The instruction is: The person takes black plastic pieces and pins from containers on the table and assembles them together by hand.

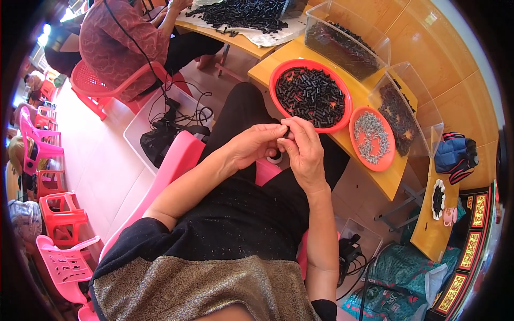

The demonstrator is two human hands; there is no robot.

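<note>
Above my lap, my left hand (256, 143) and my right hand (303, 151) meet at the fingertips. Between them they pinch a small black piece (286, 131), mostly covered by the fingers. Just beyond the hands, a red oval tray (348, 96) on the table holds many short black cylindrical pieces (308, 96). To its right lies a smaller orange-red plate (389, 155) with small silvery pieces (370, 136) in it. My right hand is the nearer one to both.
Clear plastic bins (342, 51) with dark pieces stand along the wall side of the yellow table (369, 174). At the far left a person in a patterned red shirt (120, 48) sits on a red chair (88, 80). Cables and a black bag (160, 142) fill a box beside my leg.
</note>
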